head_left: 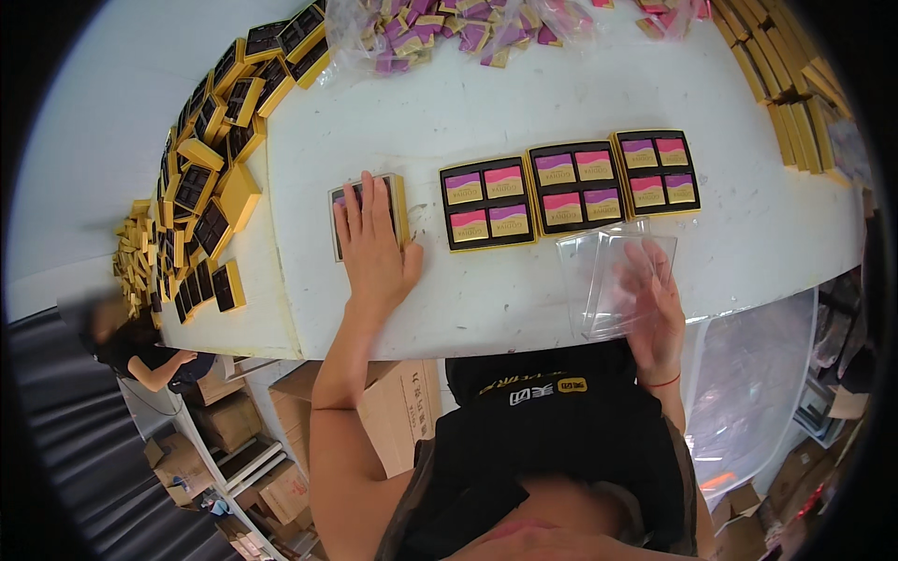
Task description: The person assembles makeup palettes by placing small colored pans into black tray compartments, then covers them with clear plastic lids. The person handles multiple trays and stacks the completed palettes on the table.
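Partly hiding a box (400,206), the left fingers (381,206) lie flat; the right fingers (663,292) grip clear lids (599,285).

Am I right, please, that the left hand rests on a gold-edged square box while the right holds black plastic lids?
Not quite: the square plastic lids in the right hand are clear, not black, as the head view shows. The left hand does rest on a gold-edged square box.

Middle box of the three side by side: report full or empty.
Full: the middle box lies uncovered, with a square packet in each of its four compartments.
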{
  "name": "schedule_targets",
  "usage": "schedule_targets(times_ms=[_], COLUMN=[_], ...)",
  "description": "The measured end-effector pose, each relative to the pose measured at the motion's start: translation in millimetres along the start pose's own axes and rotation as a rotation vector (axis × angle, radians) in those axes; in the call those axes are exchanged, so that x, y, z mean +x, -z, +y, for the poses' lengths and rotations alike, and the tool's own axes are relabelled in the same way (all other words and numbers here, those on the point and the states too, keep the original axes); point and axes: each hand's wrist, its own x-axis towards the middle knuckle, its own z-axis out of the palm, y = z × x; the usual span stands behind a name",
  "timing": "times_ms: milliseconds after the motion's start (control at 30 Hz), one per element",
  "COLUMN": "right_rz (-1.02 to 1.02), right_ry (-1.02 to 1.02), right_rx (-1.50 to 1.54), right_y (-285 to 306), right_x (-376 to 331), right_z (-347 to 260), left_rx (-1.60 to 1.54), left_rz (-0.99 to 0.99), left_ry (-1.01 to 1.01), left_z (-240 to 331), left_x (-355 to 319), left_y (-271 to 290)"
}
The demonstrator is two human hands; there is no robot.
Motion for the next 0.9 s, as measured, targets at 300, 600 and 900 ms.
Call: schedule_targets(times_ms=[300, 600, 900], right_rz=[-0.096, 0.077, 0.113], right_ry=[-0.014, 0.345, 0.374], right_rx=[-0.095, 0.039, -0.037], right_y=[-30.1, 3.6, 16.1], right_x=[1.4, 7.1, 0.4], right_z=[-0.3, -12.5, -35.4], left_rx=[-0.417, -0.355, -0.342], left_rz=[-0.170, -0.184, -0.480], left_ry=[-0.347, -0.368, -0.355], left_z=[102.6, 84.3, 54.4], left_x=[19.6, 47.6, 77.7], left_y=[55.2, 44.8, 35.0])
